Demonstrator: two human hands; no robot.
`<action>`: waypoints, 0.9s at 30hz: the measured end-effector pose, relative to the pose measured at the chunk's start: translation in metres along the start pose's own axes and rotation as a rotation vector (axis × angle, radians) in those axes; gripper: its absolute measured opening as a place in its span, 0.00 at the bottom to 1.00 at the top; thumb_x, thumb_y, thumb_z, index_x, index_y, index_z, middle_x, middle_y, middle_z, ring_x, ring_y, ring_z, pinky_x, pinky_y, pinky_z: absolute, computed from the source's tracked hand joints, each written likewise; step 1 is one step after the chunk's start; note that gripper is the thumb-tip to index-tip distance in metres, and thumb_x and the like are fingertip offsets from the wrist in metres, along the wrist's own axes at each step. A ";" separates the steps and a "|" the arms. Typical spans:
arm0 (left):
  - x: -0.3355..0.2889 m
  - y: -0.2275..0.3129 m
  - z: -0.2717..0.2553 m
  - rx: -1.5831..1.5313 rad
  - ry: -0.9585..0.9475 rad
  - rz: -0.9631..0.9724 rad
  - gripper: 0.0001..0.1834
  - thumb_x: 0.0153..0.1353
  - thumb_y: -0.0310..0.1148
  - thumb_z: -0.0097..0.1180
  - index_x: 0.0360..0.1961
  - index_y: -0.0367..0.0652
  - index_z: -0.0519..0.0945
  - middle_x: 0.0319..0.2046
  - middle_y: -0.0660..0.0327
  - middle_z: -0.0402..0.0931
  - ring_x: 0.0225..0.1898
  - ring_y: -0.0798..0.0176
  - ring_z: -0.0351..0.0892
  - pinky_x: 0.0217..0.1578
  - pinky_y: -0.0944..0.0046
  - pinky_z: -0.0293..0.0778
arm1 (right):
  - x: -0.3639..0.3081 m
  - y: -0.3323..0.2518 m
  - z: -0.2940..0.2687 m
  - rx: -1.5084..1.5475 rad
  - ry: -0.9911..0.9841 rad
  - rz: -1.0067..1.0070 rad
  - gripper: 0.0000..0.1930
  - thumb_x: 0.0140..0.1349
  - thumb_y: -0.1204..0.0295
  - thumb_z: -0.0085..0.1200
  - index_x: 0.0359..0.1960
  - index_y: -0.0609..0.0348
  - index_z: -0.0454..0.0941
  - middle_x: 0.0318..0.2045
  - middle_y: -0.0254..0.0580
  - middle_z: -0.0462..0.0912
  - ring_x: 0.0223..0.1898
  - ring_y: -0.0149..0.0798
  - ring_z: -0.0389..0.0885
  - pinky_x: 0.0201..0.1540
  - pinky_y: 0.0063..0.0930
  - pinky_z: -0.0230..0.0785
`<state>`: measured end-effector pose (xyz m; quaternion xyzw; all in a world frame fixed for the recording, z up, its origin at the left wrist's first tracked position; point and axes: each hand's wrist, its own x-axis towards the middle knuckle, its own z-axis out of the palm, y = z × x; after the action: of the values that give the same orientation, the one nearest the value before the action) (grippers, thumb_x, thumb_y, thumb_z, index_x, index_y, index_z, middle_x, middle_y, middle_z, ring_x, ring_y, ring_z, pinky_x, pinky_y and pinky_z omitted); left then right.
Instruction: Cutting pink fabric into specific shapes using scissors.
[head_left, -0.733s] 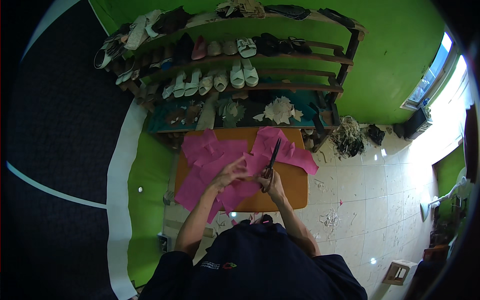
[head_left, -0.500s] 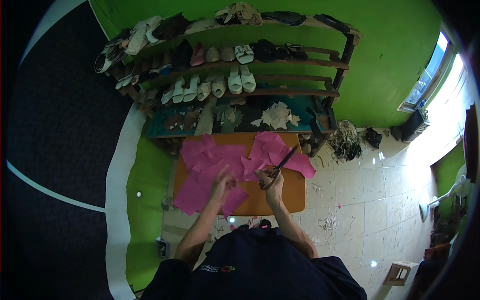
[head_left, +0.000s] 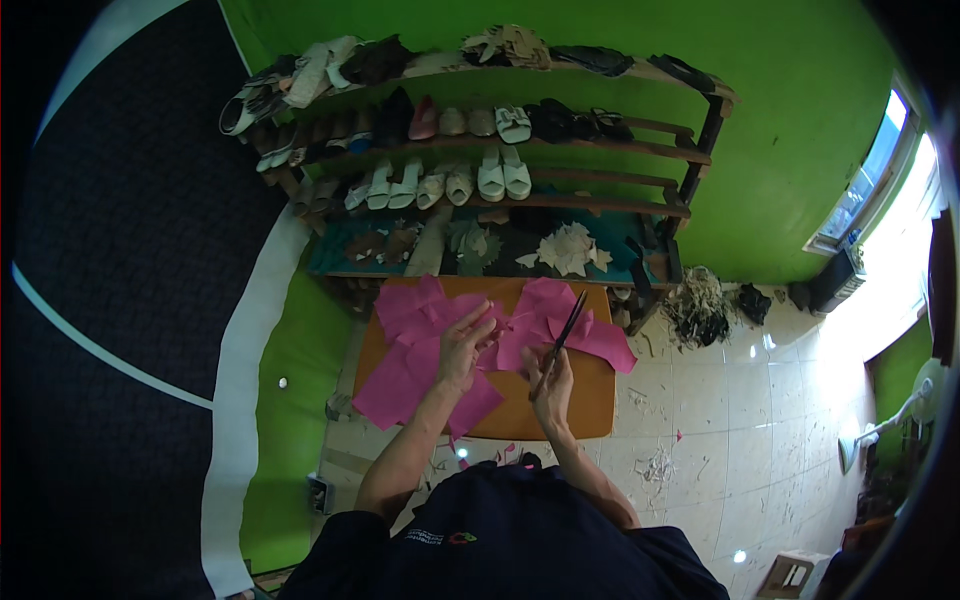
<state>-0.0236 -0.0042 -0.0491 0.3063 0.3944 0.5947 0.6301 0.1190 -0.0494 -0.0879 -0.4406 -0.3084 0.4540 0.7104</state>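
Note:
Pink sheet pieces (head_left: 400, 385), some cut into irregular shapes, overlap across an orange-brown table (head_left: 560, 415). My left hand (head_left: 465, 352) is over the middle of them, its fingers stretched forward and apart. Whether its fingertips touch the pink material is hard to make out. In my right hand (head_left: 550, 392) is a pair of dark scissors (head_left: 570, 325), fingers wrapped round the handles. The blades point up and away, close together, over the right-hand pink pieces (head_left: 595, 340). My right fingers hide part of the handles.
Beyond the table stands a wooden rack (head_left: 590, 203) with several shoes and sandals. Its lowest shelf holds pale cut pieces (head_left: 570, 250). Scraps (head_left: 655, 465) litter the tiled floor to the right, near a heap of trimmings (head_left: 695, 305) and a white fan (head_left: 925, 390).
My left hand has moved forward and a little right, fingers stretching out. The scissors have swung to a steeper angle in my right hand. The whole view has shifted slightly.

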 end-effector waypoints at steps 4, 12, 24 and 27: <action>0.013 0.034 -0.007 0.080 -0.041 0.095 0.24 0.61 0.21 0.62 0.59 0.37 0.76 0.49 0.58 0.82 0.39 0.68 0.84 0.45 0.66 0.83 | -0.020 -0.012 -0.031 -0.376 -0.291 0.195 0.23 0.60 0.55 0.66 0.40 0.64 0.75 0.19 0.35 0.74 0.15 0.27 0.74 0.16 0.22 0.61; 0.013 0.061 0.009 0.152 -0.056 0.218 0.24 0.58 0.19 0.64 0.58 0.40 0.79 0.37 0.59 0.86 0.34 0.69 0.85 0.37 0.72 0.81 | -0.033 -0.041 -0.024 -0.493 -0.621 0.310 0.32 0.61 0.45 0.60 0.44 0.69 0.77 0.23 0.45 0.81 0.23 0.37 0.83 0.27 0.32 0.75; -0.014 0.086 0.034 0.326 -0.133 0.213 0.29 0.56 0.17 0.65 0.61 0.35 0.74 0.37 0.56 0.86 0.39 0.68 0.86 0.47 0.71 0.80 | -0.018 -0.065 0.000 -0.619 -0.594 0.096 0.33 0.58 0.37 0.58 0.29 0.63 0.72 0.15 0.40 0.69 0.19 0.36 0.70 0.25 0.36 0.64; -0.017 0.085 0.037 0.236 -0.155 0.222 0.30 0.56 0.17 0.65 0.62 0.34 0.74 0.38 0.55 0.86 0.39 0.68 0.86 0.48 0.71 0.80 | -0.015 -0.068 0.004 -0.615 -0.562 0.109 0.33 0.57 0.38 0.60 0.26 0.63 0.70 0.14 0.39 0.65 0.19 0.34 0.66 0.24 0.36 0.61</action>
<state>-0.0347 -0.0095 0.0446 0.4649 0.3755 0.5846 0.5488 0.1347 -0.0756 -0.0254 -0.5069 -0.5877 0.4802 0.4088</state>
